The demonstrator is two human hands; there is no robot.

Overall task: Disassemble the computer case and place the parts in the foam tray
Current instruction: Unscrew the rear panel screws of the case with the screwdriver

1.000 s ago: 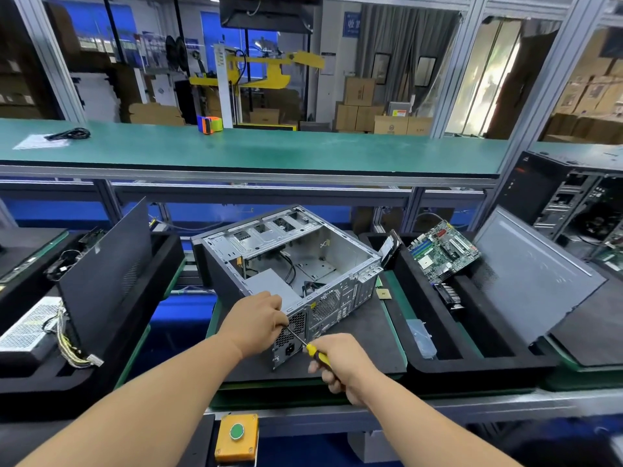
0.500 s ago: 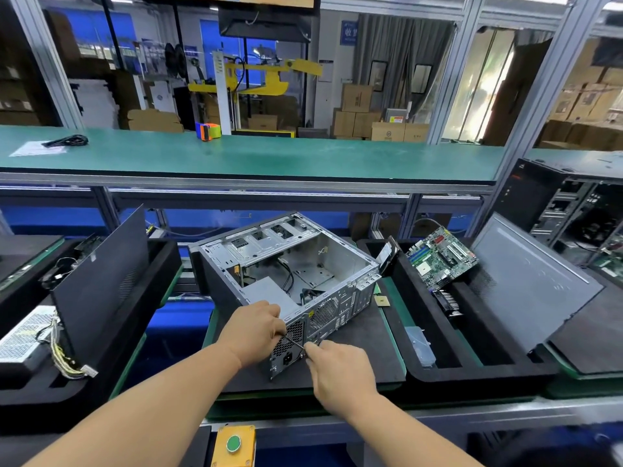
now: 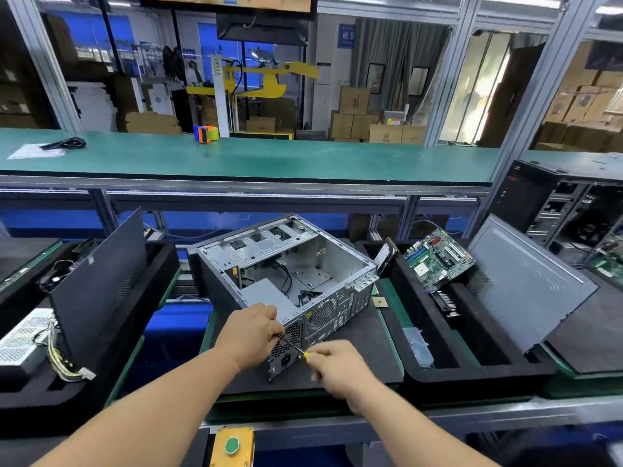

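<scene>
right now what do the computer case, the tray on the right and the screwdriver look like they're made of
Computer case: bare sheet metal, likely steel; dull grey, with punched slots and vent holes.
Foam tray: black foam by the look; matte, thick soft-edged walls with cut-out pockets.
Screwdriver: thin dark metal shaft; the yellow handle, mostly hidden in the right hand, is probably plastic.

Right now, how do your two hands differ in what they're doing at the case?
The right hand grips the yellow-handled screwdriver near the computer case's rear panel; the left hand holds no tool. The left hand rests at the case's rear corner by the screwdriver's tip, while the right hand sits lower, clear of the case. Both are curled, working the same spot.
</scene>
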